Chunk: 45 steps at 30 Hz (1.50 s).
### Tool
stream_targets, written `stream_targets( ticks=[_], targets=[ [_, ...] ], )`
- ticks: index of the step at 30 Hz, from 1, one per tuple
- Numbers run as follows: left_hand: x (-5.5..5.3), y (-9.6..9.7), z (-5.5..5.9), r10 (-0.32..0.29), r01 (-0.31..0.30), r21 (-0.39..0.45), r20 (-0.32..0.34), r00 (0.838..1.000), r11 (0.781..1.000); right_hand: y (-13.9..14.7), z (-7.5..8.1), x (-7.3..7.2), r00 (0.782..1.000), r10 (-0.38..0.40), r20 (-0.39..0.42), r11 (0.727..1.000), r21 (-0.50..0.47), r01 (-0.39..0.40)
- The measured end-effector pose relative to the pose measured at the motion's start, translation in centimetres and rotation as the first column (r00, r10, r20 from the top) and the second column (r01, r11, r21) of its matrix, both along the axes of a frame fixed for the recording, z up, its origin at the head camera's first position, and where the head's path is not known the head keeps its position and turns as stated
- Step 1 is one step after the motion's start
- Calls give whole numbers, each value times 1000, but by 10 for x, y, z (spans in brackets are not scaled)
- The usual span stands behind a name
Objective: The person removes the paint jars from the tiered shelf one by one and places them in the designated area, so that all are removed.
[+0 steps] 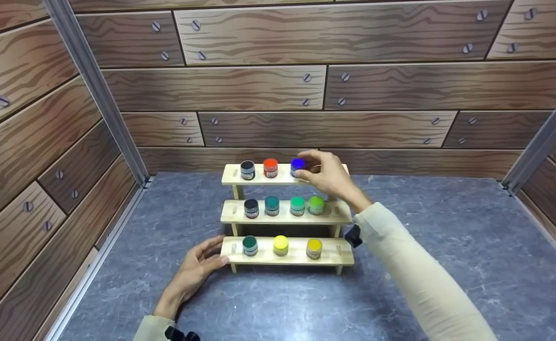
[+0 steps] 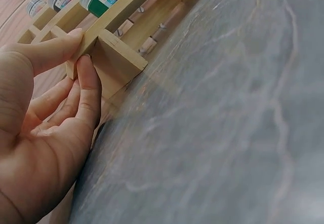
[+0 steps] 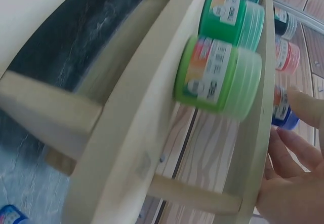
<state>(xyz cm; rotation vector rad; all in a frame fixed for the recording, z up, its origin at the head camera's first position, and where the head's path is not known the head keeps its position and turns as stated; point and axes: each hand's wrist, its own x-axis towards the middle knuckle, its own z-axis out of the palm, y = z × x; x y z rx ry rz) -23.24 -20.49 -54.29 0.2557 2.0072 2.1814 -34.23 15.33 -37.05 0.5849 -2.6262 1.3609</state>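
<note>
A three-tier wooden stand (image 1: 287, 258) bears small paint jars on every step. On the top step my right hand (image 1: 330, 176) pinches a blue paint jar (image 1: 297, 165) between thumb and fingers. To its left stand a red jar (image 1: 270, 167) and a black jar (image 1: 248, 170). My left hand (image 1: 193, 271) grips the left end of the lowest board, with the thumb on top and fingers beneath in the left wrist view. The middle step holds a dark jar (image 1: 251, 208), a teal jar (image 1: 272, 206), a green jar (image 1: 297, 206) and a light green jar (image 1: 315, 205).
Along the lowest step are a dark green jar (image 1: 250, 246), a yellow jar (image 1: 280, 245) and a deeper yellow jar (image 1: 314, 248). Another blue jar (image 3: 12, 215) lies low in the right wrist view. Wood-patterned walls (image 1: 259, 90) enclose the grey marbled surface (image 1: 173, 203).
</note>
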Motion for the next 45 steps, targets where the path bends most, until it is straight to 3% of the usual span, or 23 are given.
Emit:
stream_targets(
  ticks=[18, 34, 45],
  targets=[
    [0, 5, -3, -36, 34, 60, 41, 998, 998, 7, 0, 6, 998, -28, -55, 999, -27, 27],
    [2, -5, -4, -21, 19, 51, 44, 999, 999, 53, 12, 14, 993, -71, -99, 997, -35, 68],
    [0, -3, -4, -32, 31, 13, 21, 999, 999, 97, 5, 20, 981, -147, -123, 989, 9, 149]
  ],
)
